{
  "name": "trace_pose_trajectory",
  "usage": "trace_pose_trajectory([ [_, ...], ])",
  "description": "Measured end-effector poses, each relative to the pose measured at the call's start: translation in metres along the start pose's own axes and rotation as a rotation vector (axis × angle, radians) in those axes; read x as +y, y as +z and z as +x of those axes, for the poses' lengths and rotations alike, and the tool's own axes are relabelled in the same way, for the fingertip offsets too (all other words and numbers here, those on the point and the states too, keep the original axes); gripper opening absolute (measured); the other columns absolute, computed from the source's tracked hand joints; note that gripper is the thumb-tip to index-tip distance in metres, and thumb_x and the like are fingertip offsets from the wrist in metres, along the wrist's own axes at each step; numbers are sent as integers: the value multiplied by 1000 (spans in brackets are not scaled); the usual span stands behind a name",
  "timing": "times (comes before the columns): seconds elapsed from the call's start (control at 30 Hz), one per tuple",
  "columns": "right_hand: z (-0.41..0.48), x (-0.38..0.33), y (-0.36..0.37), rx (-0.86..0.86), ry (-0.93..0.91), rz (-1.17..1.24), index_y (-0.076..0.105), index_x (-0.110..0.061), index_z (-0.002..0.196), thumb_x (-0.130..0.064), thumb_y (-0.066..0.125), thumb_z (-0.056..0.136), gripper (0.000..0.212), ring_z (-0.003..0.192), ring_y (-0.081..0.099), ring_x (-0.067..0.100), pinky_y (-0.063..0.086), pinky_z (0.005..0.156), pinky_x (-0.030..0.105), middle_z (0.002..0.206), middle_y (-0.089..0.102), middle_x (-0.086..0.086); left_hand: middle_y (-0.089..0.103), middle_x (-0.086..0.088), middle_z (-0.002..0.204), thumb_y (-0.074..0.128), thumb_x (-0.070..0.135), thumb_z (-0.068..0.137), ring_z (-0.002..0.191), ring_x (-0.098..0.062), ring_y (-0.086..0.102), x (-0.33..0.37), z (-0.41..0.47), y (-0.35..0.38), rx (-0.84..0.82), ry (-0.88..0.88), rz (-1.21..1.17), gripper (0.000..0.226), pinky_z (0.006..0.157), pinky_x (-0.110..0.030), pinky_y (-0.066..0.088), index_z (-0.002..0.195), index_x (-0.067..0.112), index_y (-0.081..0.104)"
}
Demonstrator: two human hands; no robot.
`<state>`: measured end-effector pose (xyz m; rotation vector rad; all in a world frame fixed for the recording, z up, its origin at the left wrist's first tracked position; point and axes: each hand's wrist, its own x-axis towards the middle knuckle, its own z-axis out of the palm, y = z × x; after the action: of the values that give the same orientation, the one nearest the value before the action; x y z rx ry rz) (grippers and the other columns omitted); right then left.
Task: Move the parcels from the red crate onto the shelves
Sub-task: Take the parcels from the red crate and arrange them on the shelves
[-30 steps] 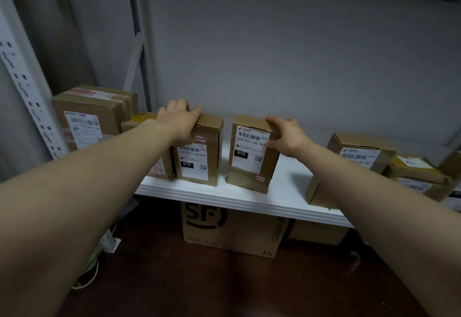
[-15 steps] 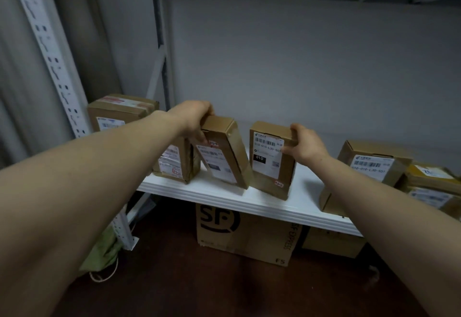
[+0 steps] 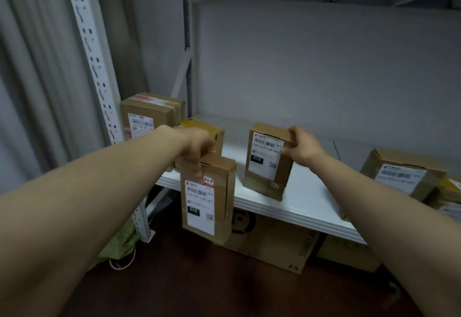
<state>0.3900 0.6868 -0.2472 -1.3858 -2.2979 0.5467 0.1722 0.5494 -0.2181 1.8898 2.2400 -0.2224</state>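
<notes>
Parcel [image 3: 208, 199] label blurred, top part-hid by L hand [image 3: 197, 144].

This is a parcel storeroom or courier depot. Steel racking with a slotted upright [image 3: 93, 67] carries a white shelf [image 3: 309, 199]. Every parcel [image 3: 284, 182] on it is a brown carton bearing a barcoded shipping label [image 3: 265, 153]. A larger courier-branded carton [image 3: 274, 242] sits on the dark floor [image 3: 199, 289] beneath.

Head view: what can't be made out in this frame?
All head view.
- Red crate: out of frame.
- Held parcel label text: blurred; left hand covers its top, hiding the grip.
- Yellow-taped parcel: left hand and forearm hide its front.
- Rightmost parcels: cut by the right edge.
- Floor carton: shelf hides its top.
</notes>
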Motion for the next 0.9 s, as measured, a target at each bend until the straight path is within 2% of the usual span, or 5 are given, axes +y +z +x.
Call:
trace_pose_trajectory([
  [0.23, 14, -17, 17, -25, -59, -4, 31, -11, 146, -15, 63, 90, 64, 123, 48, 33, 35, 104, 33, 139, 41, 19, 60, 0, 117, 85, 20, 66, 107, -20, 56, -17, 4, 34, -66, -24, 12, 59, 89, -31, 48, 118, 18, 58],
  [0.47, 19, -23, 26, -20, -65, 17, 27, -11, 147, -13, 56, 94, 60, 124, 46, 35, 35, 104, 34, 140, 37, 21, 55, 6, 112, 81, 23, 70, 110, -18, 53, -12, 7, 60, -74, -7, -55, 54, 86, -29, 43, 118, 25, 56],
  [0.6, 19, -24, 30, -39, -27, 91, 13, -19, 152, -13, 58, 93, 74, 127, 44, 34, 36, 106, 40, 145, 29, 19, 52, 4, 126, 79, 30, 73, 117, -18, 49, 1, 7, 80, -48, -4, -45, 64, 91, -31, 40, 130, 28, 50],
  [0.77, 22, -23, 35, -7, -2, 164, 9, -18, 151, -9, 65, 88, 84, 123, 49, 34, 43, 100, 43, 139, 38, 17, 49, 3, 135, 76, 37, 75, 124, -20, 45, 21, 7, 87, -26, 11, -25, 69, 97, -36, 40, 136, 30, 44],
  [0.9, 21, -22, 34, -5, 14, 220, 5, -14, 150, -9, 69, 85, 91, 125, 48, 32, 44, 101, 43, 138, 41, 17, 49, 3, 135, 75, 37, 77, 123, -19, 46, 32, 5, 87, -4, 26, -54, 69, 94, -34, 41, 138, 29, 43],
])
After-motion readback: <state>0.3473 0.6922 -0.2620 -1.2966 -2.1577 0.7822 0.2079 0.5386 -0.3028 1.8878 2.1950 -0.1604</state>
